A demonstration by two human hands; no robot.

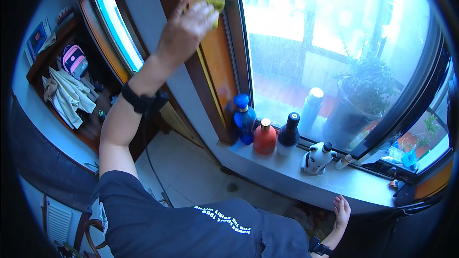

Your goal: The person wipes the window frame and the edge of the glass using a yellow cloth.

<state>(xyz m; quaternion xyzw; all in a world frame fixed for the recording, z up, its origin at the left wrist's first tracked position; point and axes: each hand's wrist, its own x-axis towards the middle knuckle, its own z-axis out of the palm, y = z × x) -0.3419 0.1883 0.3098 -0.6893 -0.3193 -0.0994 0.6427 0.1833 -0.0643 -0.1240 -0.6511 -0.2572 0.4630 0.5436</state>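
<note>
My left hand (190,25) is raised at the upper middle of the view, holding a yellow cloth (216,5) against the orange-brown wooden window casing (211,61). Its fingers partly cover the cloth. My right hand (342,208) is low at the right, just off the front edge of the white windowsill (272,173). Nothing shows in it, and its fingers are loosely bent. Along the sill stand a blue glass bottle (245,122), an orange-red bottle (265,138), a dark-and-white bottle (288,136), a white animal-shaped bottle (317,159) and a small white-capped bottle (343,162).
A window pane (287,61) rises behind the bottles; a potted plant (365,86) shows through it. On the left, clothes (70,95) and a pink-and-navy backpack (75,61) hang in a wooden recess. A dark cable (154,168) runs down to the tiled floor (183,165).
</note>
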